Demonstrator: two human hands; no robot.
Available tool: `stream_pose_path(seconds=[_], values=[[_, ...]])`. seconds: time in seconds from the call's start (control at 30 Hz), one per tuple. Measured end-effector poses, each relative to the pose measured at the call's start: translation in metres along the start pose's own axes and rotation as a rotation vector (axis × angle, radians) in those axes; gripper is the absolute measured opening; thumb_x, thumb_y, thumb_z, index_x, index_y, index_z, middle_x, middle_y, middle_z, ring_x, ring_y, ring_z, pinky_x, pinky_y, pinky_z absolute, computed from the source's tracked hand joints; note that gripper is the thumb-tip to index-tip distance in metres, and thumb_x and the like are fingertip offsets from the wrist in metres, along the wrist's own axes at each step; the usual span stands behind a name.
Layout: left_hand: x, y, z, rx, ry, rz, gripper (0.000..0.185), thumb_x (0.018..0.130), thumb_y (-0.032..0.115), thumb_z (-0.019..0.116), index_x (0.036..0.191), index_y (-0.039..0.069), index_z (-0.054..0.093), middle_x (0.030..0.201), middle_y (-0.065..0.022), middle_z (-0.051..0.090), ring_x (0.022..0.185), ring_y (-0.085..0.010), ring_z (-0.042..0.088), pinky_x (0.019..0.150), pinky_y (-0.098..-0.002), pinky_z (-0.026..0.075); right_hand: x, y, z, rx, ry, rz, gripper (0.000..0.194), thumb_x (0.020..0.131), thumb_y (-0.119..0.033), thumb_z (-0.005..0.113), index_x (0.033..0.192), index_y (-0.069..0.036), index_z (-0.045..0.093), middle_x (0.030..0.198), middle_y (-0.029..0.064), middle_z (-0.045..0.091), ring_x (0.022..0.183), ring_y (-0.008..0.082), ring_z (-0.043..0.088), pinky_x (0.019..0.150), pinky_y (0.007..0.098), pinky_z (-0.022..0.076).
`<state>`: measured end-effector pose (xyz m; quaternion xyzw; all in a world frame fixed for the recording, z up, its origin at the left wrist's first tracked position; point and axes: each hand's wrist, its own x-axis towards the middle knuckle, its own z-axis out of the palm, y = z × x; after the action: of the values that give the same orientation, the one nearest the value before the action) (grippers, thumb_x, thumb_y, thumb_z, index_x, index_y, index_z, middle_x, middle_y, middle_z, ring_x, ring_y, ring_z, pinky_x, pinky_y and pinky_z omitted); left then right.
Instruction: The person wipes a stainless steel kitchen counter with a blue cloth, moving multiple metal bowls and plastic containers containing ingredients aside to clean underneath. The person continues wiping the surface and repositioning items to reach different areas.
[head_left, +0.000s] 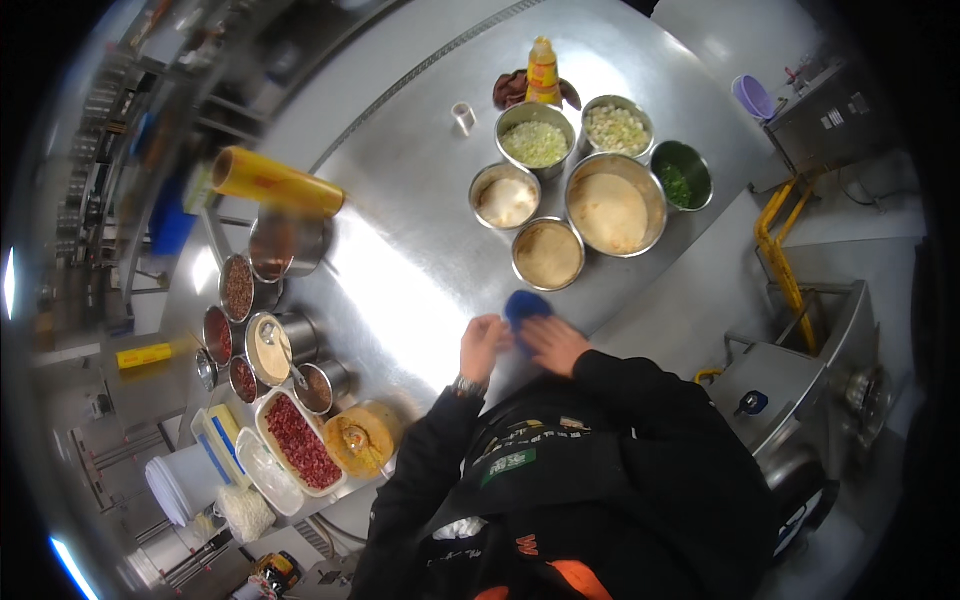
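Observation:
My right hand (553, 343) lies over a blue cloth-like item (527, 306) near the steel table's front edge, blurred by motion. Its fingers spread across the blue item and appear to hold it. My left hand (482, 346), with a wristwatch (470, 387), is just left of it, fingers partly curled, and nothing shows in it. Straight ahead stand a small steel pot of pale powder or paste (548, 254), a larger one (611, 202) and a pot with whitish contents (505, 201). Behind them are pots of chopped pale-green vegetable (535, 142) and diced vegetable (619, 129).
A pot of chopped greens (676, 180) sits near the right edge. A yellow bottle (542, 71) stands behind the pots; a small roll (464, 119) lies beside them. Leftward are a yellow film roll (277, 182), a tub of red diced food (300, 442) and several steel pots (300, 335).

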<state>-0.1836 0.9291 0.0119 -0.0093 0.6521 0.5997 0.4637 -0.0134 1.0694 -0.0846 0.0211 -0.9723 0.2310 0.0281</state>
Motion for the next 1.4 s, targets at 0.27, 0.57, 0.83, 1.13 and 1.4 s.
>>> stream_pose_path(seconds=[0.27, 0.57, 0.83, 1.13, 1.4], values=[[0.107, -0.01, 0.065, 0.293, 0.142, -0.007, 0.04, 0.094, 0.033, 0.065, 0.114, 0.001, 0.054, 0.1, -0.0154, 0.062, 0.08, -0.0296, 0.067, 0.069, -0.0391, 0.055, -0.059, 0.083, -0.043, -0.26, 0.312, 0.473, 0.05, 0.086, -0.029, 0.069, 0.133, -0.012, 0.058, 0.135, 0.009, 0.052, 0.124, 0.0327, 0.047, 0.1, 0.0471, 0.041], [0.072, -0.034, 0.03, 0.729, 0.41, 0.309, 0.029, 0.087, 0.028, 0.064, 0.088, 0.001, 0.054, 0.084, -0.0215, 0.062, 0.08, -0.0404, 0.062, 0.071, -0.0472, 0.049, -0.002, 0.104, -0.059, 0.579, 0.427, 0.844, 0.043, 0.093, -0.026, 0.062, 0.124, 0.003, 0.059, 0.118, 0.0241, 0.066, 0.103, 0.0402, 0.065, 0.091, 0.044, 0.05], [0.025, -0.037, -0.081, 0.873, 0.34, 0.265, 0.03, 0.082, 0.032, 0.067, 0.089, 0.003, 0.06, 0.085, -0.0201, 0.066, 0.081, -0.0397, 0.064, 0.073, -0.0478, 0.051, 0.137, 0.03, -0.048, 0.862, -0.156, 0.292, 0.048, 0.094, -0.026, 0.063, 0.131, 0.002, 0.05, 0.123, 0.0206, 0.06, 0.118, 0.0296, 0.057, 0.102, 0.038, 0.0432], [0.015, -0.061, -0.152, 0.247, 0.635, -0.002, 0.033, 0.089, 0.034, 0.062, 0.082, 0.002, 0.057, 0.089, -0.0223, 0.068, 0.071, -0.036, 0.069, 0.071, -0.0454, 0.057, 0.24, -0.042, 0.006, 0.736, -0.224, 0.039, 0.048, 0.098, -0.027, 0.055, 0.138, -0.001, 0.047, 0.129, 0.0245, 0.059, 0.121, 0.0345, 0.057, 0.101, 0.0401, 0.0435], [0.03, -0.114, -0.065, -0.293, 0.662, -0.055, 0.045, 0.094, 0.037, 0.061, 0.104, -0.007, 0.061, 0.094, -0.0273, 0.066, 0.071, -0.0342, 0.068, 0.062, -0.044, 0.054, 0.187, -0.096, 0.039, 0.715, 0.216, 0.476, 0.044, 0.098, -0.016, 0.05, 0.137, 0.004, 0.045, 0.129, 0.0262, 0.056, 0.122, 0.0397, 0.052, 0.105, 0.0441, 0.0388]])
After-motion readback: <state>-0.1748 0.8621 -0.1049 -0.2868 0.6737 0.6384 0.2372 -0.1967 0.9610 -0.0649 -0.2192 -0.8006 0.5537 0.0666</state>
